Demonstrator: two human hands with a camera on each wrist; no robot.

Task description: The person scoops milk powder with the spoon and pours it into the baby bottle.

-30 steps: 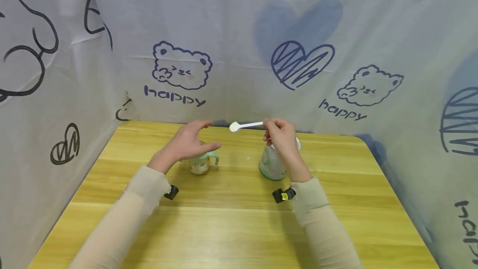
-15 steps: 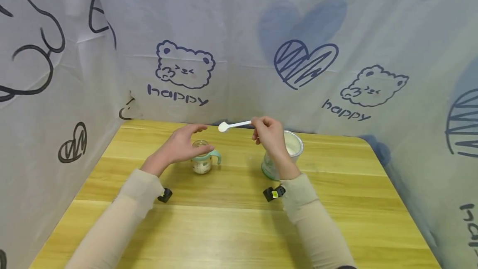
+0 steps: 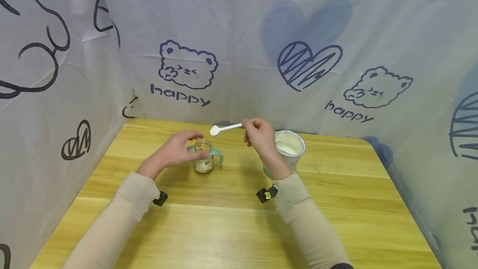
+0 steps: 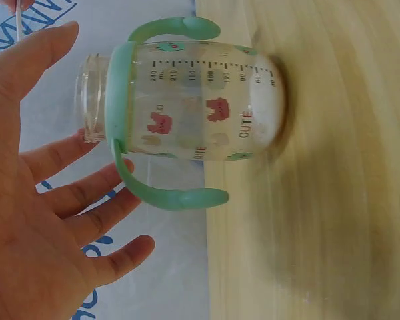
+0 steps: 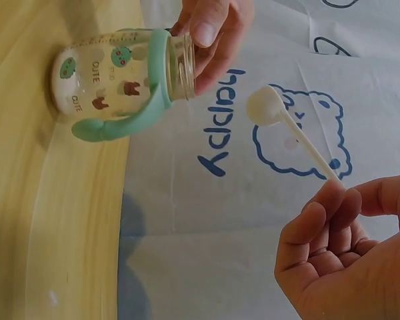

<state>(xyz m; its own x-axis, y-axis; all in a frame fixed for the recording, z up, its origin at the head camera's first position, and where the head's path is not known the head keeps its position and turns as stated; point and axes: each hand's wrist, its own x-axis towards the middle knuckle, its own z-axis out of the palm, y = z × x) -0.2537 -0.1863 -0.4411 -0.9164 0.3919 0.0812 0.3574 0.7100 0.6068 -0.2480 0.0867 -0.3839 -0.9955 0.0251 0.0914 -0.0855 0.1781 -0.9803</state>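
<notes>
My right hand (image 3: 262, 138) pinches the end of a white measuring scoop (image 3: 229, 127) between thumb and fingertips. White powder fills its bowl, which is just above and right of the baby bottle's mouth. The clear baby bottle (image 3: 203, 165) stands upright and uncapped on the table, with a mint-green collar, two handles and whitish contents at the bottom. My left hand (image 3: 171, 150) is at the bottle's neck, thumb in front and fingers behind, spread and fairly straight. In the left wrist view, a fingertip appears at or very near the neck (image 4: 93, 100); contact is unclear.
An uncovered tin (image 3: 294, 160) of pale powder stands on the table right of the bottle, partly behind my right wrist. The yellow wood-grain table (image 3: 224, 227) ends at a white printed cloth (image 3: 239, 86) hanging behind and at the sides.
My right hand has carried the powder-filled scoop leftward, from near the tin to beside the bottle's mouth. My left hand has lowered to the bottle's neck. More of the tin's opening now shows.
</notes>
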